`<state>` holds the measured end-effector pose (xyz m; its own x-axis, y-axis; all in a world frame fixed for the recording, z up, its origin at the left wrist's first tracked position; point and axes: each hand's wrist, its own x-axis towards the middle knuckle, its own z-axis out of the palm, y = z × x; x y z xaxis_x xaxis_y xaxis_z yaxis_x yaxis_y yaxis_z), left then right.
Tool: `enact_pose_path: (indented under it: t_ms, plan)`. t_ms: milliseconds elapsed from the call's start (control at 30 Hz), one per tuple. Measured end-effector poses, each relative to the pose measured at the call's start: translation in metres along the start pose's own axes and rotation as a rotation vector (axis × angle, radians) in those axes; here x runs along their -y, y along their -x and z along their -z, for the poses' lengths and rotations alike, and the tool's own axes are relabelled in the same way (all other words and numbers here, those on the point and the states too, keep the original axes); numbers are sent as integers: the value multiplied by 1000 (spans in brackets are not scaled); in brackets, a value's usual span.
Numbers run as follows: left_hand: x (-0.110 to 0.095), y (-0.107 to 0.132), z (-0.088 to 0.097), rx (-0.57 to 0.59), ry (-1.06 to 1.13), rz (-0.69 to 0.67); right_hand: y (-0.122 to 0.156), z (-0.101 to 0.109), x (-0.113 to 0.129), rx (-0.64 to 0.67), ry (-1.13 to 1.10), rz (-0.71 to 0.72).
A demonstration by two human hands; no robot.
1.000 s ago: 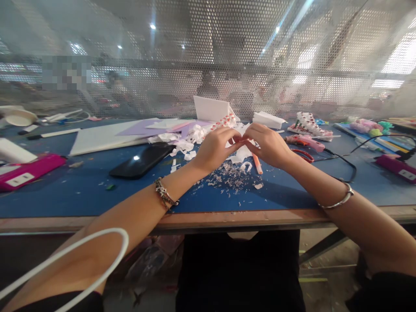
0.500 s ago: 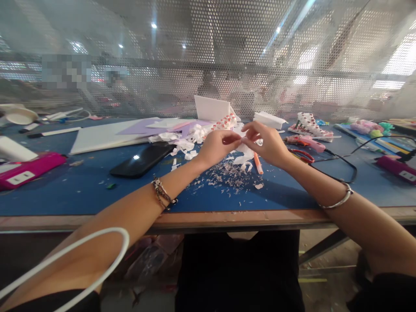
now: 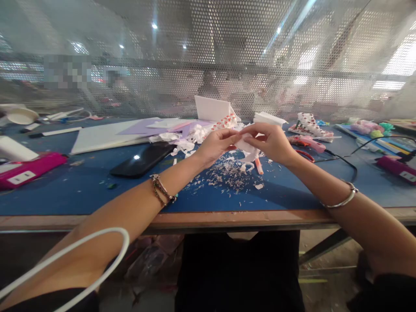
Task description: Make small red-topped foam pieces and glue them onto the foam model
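Note:
My left hand (image 3: 215,146) and my right hand (image 3: 272,143) meet above the blue table (image 3: 81,190), both pinched on one small curled white paper strip (image 3: 244,144) held between them. Beneath the hands lie fine paper shavings (image 3: 229,172), a few curled white scraps and an orange-pink pen (image 3: 258,165). A heap of white paper scraps (image 3: 191,136) lies just behind my left hand. Each wrist wears a bracelet.
A black phone (image 3: 141,159) lies left of my hands. White and lilac sheets (image 3: 110,134) lie beyond it. A pink box (image 3: 29,170) sits far left. A pink glue gun (image 3: 307,142), red scissors (image 3: 305,155) and a black cable (image 3: 349,167) lie at right. A perforated screen (image 3: 208,60) backs the table.
Both hands have risen slightly off the table, and the white paper strip now shows between the fingers. The view has barely shifted.

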<state>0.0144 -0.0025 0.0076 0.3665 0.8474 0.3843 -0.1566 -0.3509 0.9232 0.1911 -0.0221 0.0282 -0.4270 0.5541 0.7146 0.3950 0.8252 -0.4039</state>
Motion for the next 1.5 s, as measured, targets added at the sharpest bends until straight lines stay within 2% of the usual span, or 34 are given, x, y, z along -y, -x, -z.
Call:
enact_pose_path:
  t_ms: [100,367,533,667,767,1000,1133,1300,1500]
  plan:
    - [-1,0,-1,12,77,24,-1,5,1,22,18,22]
    - [-1,0,-2,-5,173,87,-1,10,2,-16,261,199]
    - [-3,1,-4,19,162,91,-1,8,0,-55,343,283]
    - [-2,2,-4,22,94,71,-1,7,-3,-35,415,339]
    - [-1,1,-4,29,-7,2,-1,6,-5,-36,418,317]
    - [-4,5,-6,-11,-352,-332,-1,5,-4,-72,404,216]
    - [-4,5,-6,-55,-463,-445,-1,4,-4,-65,379,161]
    - [-4,1,-3,-79,-427,-363,-1,4,-4,-66,143,44]
    - [-3,-1,-1,-50,-156,-274,-3,3,-1,-72,-161,-43]
